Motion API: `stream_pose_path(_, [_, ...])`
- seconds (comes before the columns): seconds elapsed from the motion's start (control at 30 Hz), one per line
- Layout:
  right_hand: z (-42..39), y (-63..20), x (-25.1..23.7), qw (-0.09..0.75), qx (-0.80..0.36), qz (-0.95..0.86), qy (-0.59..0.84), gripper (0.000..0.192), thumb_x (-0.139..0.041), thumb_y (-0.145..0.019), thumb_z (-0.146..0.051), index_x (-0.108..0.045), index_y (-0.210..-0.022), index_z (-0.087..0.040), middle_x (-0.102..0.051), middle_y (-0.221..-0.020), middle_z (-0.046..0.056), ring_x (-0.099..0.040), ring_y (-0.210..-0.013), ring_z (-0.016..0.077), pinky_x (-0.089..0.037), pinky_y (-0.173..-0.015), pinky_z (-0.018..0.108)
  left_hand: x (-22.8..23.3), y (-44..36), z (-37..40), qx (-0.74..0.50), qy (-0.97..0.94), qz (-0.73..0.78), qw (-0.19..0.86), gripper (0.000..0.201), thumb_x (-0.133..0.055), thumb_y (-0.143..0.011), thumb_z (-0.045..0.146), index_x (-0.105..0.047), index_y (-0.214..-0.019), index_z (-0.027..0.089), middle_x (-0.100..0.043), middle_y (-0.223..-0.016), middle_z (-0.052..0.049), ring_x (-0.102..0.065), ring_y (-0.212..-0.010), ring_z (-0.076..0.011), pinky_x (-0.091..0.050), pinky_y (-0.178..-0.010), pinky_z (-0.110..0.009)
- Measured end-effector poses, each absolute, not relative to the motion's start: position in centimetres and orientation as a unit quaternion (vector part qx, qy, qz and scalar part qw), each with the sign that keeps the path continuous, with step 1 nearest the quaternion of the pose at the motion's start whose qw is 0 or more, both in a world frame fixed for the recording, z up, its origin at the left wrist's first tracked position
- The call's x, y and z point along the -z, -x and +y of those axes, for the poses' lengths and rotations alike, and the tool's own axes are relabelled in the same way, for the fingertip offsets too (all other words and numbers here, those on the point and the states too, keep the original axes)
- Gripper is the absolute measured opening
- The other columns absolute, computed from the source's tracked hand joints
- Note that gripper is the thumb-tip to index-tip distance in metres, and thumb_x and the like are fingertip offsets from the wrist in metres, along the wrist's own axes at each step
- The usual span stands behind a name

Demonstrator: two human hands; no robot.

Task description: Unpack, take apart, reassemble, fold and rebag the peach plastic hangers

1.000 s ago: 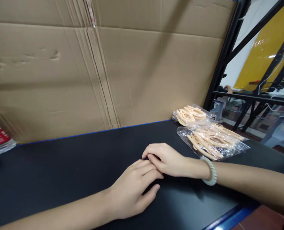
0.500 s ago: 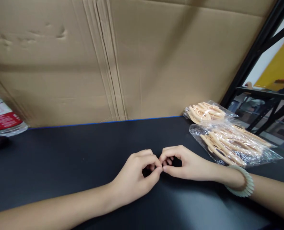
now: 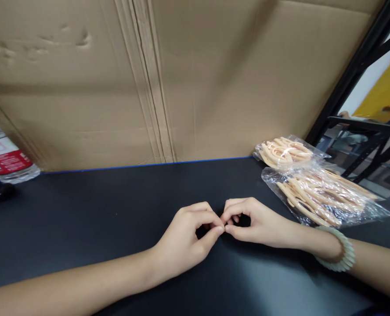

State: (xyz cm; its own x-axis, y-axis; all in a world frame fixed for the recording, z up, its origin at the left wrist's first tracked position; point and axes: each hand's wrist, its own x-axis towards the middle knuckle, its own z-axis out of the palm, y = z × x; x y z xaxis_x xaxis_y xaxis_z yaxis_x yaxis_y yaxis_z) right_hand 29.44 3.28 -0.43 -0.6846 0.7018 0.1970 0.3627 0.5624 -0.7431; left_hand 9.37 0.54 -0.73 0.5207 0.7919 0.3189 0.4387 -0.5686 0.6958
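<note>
My left hand (image 3: pixel 185 239) and right hand (image 3: pixel 257 221) rest on the black surface (image 3: pixel 99 210), fingertips meeting in the middle. The fingers of both are curled in with thumb tip against forefinger tip; whether anything is pinched there I cannot tell. Near my right wrist, with its pale bracelet (image 3: pixel 341 254), lie two clear plastic bags: the nearer bag (image 3: pixel 323 195) holds long peach-coloured curved pieces, the farther bag (image 3: pixel 285 153) a smaller bundle of the same. A bottle (image 3: pixel 5 162) lies far left against the cardboard (image 3: pixel 214 79).
</note>
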Motion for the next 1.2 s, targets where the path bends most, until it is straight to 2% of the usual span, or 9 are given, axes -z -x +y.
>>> stream_pose_path(0.23, [3.06,-29.29,0.89,0.270,-0.351,-0.838,0.320,0.017,-0.058,-0.071,-0.005,-0.069,-0.076,-0.017,-0.055,-0.069,-0.002,-0.050,-0.063,0.0105,-0.041,-0.060,0.023,0.61,-9.48,0.41,-0.314,-0.828,0.376,0.274,0.017,-0.055,-0.086,0.013,-0.066,-0.072,0.017,-0.061,-0.073,0.000,-0.056,-0.067,-0.0130,-0.042,-0.062,-0.024])
stream_pose_path(0.83, [3.14,-29.13,0.67,0.288,-0.371,-0.815,0.339,0.019,-0.055,-0.071,-0.005,-0.069,-0.068,-0.017,-0.060,-0.067,-0.001,-0.053,-0.062,0.0110,-0.042,-0.060,0.023,0.41,-9.61,0.27,-0.306,-0.850,0.358,0.236,0.016,-0.055,-0.086,0.013,-0.067,-0.076,0.018,-0.063,-0.071,0.001,-0.057,-0.066,-0.0127,-0.041,-0.067,-0.025])
stream_pose_path(1.2, [3.41,-29.62,0.25,0.239,-0.374,-0.840,0.313,0.014,-0.059,-0.077,-0.011,-0.071,-0.080,-0.017,-0.061,-0.075,0.000,-0.056,-0.070,0.0126,-0.043,-0.065,0.025,0.66,-9.53,0.43,-0.315,-0.838,0.376,0.239,0.018,-0.055,-0.085,0.013,-0.066,-0.073,0.018,-0.063,-0.069,0.002,-0.056,-0.064,-0.0126,-0.041,-0.064,-0.025])
